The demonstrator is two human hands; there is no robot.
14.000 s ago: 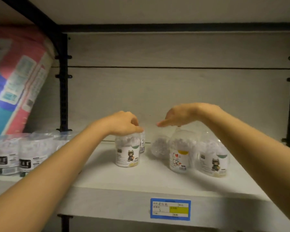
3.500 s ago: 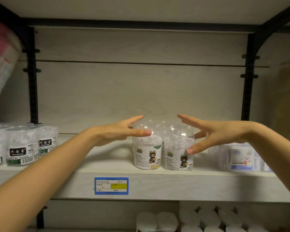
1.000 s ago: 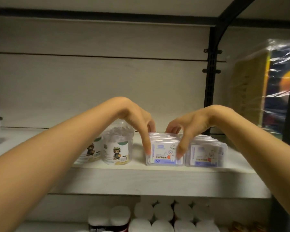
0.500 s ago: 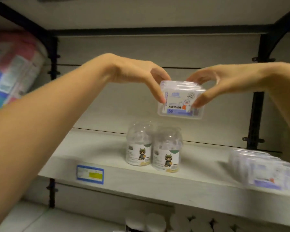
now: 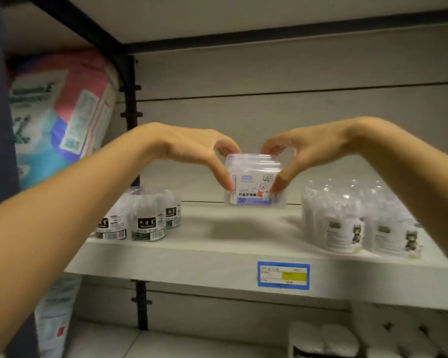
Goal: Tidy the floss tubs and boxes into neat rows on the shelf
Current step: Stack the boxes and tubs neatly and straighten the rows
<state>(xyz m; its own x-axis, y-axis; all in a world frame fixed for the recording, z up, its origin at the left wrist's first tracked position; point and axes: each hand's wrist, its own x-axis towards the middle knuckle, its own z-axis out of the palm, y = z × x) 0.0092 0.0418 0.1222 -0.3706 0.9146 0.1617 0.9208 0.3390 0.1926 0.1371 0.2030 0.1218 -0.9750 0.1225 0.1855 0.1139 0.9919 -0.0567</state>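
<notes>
A row of clear floss boxes (image 5: 254,186) with a blue and white label hangs above the middle of the pale shelf (image 5: 217,244). My left hand (image 5: 192,151) pinches its left end and my right hand (image 5: 303,151) pinches its right end. To the left stand short tubs with black labels (image 5: 145,220). On the right stand taller clear tubs with a cat picture (image 5: 347,223), packed side by side.
A blue and yellow price tag (image 5: 283,275) sits on the shelf's front edge. A large pink and blue soft pack (image 5: 62,117) fills the bay to the left, behind a black upright (image 5: 132,120). White rolls (image 5: 329,339) lie on the shelf below.
Both hands have carried the row of boxes leftward and lower, from above the cat tubs to the gap between the black-label tubs and the cat tubs. The view has swung left.
</notes>
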